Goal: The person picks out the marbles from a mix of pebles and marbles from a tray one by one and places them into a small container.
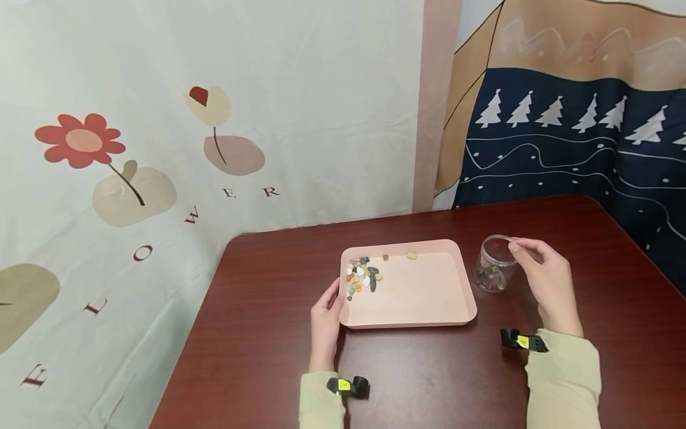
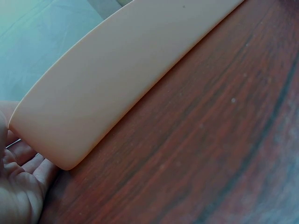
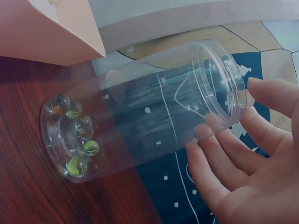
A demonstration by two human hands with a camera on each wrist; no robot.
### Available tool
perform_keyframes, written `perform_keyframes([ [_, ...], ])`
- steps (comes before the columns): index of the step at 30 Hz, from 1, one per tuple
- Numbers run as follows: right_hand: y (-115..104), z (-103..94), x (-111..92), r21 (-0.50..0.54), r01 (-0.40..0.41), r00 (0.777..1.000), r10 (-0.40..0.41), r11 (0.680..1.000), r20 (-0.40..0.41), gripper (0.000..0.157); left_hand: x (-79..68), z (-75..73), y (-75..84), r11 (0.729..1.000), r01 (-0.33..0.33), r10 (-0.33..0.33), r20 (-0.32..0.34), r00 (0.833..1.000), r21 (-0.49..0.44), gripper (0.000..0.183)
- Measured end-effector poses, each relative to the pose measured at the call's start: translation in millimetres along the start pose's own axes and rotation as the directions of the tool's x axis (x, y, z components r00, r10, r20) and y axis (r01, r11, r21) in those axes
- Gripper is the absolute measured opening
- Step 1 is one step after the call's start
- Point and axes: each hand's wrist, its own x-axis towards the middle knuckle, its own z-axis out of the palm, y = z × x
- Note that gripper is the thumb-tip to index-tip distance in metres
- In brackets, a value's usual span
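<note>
My left hand (image 1: 324,325) holds the left side of a pink rectangular tray (image 1: 418,298), near its front corner. In the left wrist view the fingers lie at the outside of the tray wall (image 2: 103,88). Small stones (image 1: 373,281), white, yellow, dark and green, lie clustered at the tray's left end. To the right of the tray, a clear jar (image 1: 490,260) without a lid stands upright on the table. My right hand (image 1: 553,289) grips the jar at its threaded rim, thumb on the near side and fingers round the outside. Several glass marbles (image 3: 76,165) sit at the jar's bottom.
One yellowish stone (image 1: 411,255) and a small brown one (image 1: 386,257) lie apart near the tray's back edge. The dark red wooden table (image 1: 429,369) backs onto a flower-printed curtain (image 1: 321,119) and a navy tree-printed one (image 1: 563,149).
</note>
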Motion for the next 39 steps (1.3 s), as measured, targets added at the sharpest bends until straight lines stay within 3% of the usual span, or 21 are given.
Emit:
perform_keyframes([
  [12,3.0,-0.9,-1.5,-0.063,0.067,0.998,-0.065,0.996,0.026,0.050,-0.7,0.9,-0.4,1.000,-0.001,0.001,0.004,1.000,-0.002,0.034],
  [39,5.3,-1.5,0.2,-0.122,0.106,0.994,-0.103,0.987,0.032,0.047,0.3,0.8,-2.8,1.000,0.005,-0.005,0.008,1.000,-0.014,0.034],
])
